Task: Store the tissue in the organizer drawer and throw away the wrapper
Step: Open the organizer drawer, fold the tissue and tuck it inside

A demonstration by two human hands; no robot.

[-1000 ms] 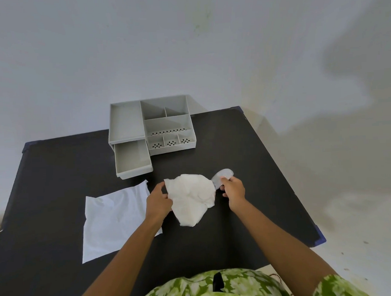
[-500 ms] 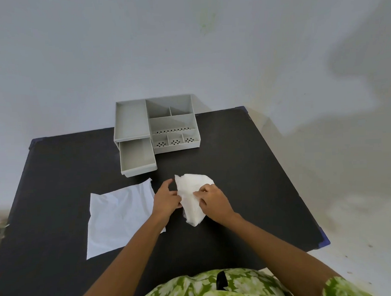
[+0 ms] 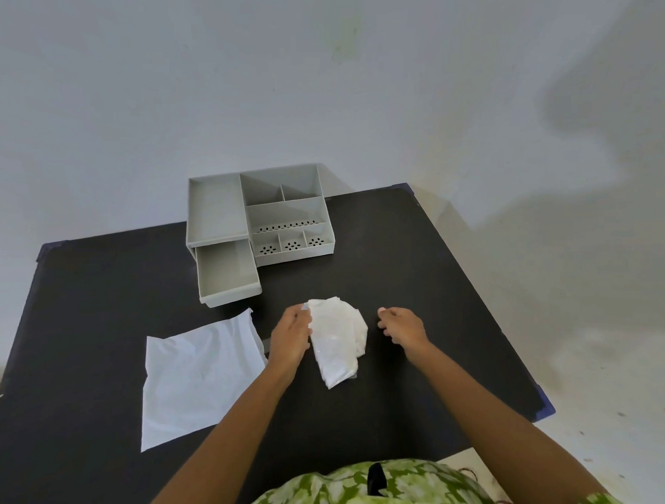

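- The tissue [image 3: 337, 338] is seen folded into a loose, uneven bundle on the black table [image 3: 418, 267], between the two hands and a little in front of the pulled-out drawer [image 3: 228, 274] of the grey organizer [image 3: 284, 212].
- The left hand [image 3: 290, 338] is laid against the bundle's left edge, fingers curled on it; a full pinch cannot be confirmed.
- The right hand [image 3: 401, 326] is held just beside the bundle, apart from it, fingers loosely bent and nothing gripped.
- The fold could spring open when lifted, since it is pressed from one side only; an unfolded bundle might overhang the drawer's walls and be caught when the drawer is pushed shut.
- The flat white sheet [image 3: 199, 377], taken to be the wrapper, lies at the left elbow's side; it could be swept off the table by the forearm, being thin and light.
- No bin is visible, so disposal cannot be judged.
- No brand, label or writing can be read anywhere.
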